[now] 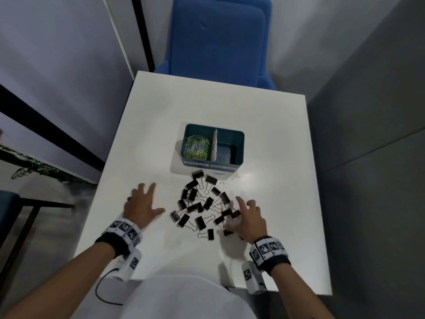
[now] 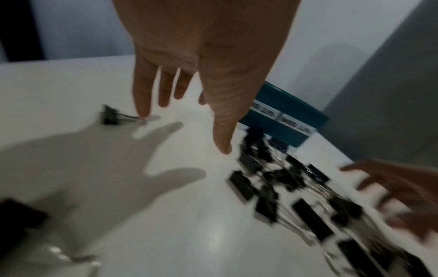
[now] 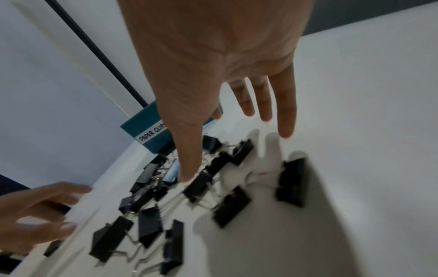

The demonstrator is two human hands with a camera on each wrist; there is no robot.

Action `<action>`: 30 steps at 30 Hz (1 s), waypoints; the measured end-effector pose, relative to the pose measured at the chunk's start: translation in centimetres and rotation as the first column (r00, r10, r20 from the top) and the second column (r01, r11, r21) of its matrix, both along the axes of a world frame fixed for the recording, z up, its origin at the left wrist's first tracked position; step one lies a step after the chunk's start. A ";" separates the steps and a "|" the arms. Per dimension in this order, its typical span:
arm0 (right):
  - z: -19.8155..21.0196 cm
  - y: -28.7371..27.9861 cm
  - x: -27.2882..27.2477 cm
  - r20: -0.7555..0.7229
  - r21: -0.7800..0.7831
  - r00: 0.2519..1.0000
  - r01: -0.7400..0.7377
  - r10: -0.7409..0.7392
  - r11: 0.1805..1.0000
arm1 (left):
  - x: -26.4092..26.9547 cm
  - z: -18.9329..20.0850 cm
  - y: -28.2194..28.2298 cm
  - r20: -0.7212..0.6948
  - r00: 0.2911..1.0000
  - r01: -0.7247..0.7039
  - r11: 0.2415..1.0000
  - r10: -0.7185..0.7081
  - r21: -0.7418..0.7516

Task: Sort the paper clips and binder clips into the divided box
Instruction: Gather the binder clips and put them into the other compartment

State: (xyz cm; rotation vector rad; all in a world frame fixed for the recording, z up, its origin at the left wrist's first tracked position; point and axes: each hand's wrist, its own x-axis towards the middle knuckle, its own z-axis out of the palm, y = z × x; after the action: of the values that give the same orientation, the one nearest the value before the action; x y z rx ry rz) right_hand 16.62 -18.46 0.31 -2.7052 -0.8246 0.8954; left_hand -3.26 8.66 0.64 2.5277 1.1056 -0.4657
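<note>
Hovering over the binder clips scattered on the bench, left hand and right hand both spread flat, holding nothing. Divided box: paper clips in left compartment, right apparently empty. Clips are light, stiff, slippery; pinch the black body, not the wire loops.

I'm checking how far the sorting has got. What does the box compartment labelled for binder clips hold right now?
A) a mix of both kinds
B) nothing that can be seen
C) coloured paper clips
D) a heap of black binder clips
B: in the head view the right compartment of the divided box shows only its bare floor, while the binder clips lie on the table.
</note>
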 end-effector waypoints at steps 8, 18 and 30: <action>-1.7 -1.6 -1.1 -0.129 0.003 0.988 -0.081 0.081 0.997 | -3.4 -2.2 2.1 -0.182 0.983 -0.014 0.990 -0.013 -0.144; -2.0 2.3 -2.2 -0.089 0.111 0.985 -0.141 0.151 0.984 | -0.7 -1.1 -1.7 0.134 0.984 0.143 0.962 -0.114 -0.233; -2.1 2.2 -1.0 -0.158 0.053 0.979 -0.119 0.126 0.991 | -8.2 -1.6 0.7 -0.159 0.985 0.009 0.928 -0.073 -0.373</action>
State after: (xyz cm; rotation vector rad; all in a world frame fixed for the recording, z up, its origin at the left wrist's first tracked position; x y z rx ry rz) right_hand 15.62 -16.29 -1.75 -2.5272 -0.9722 1.0930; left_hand -11.42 9.35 -0.96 2.2117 0.9186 -0.8329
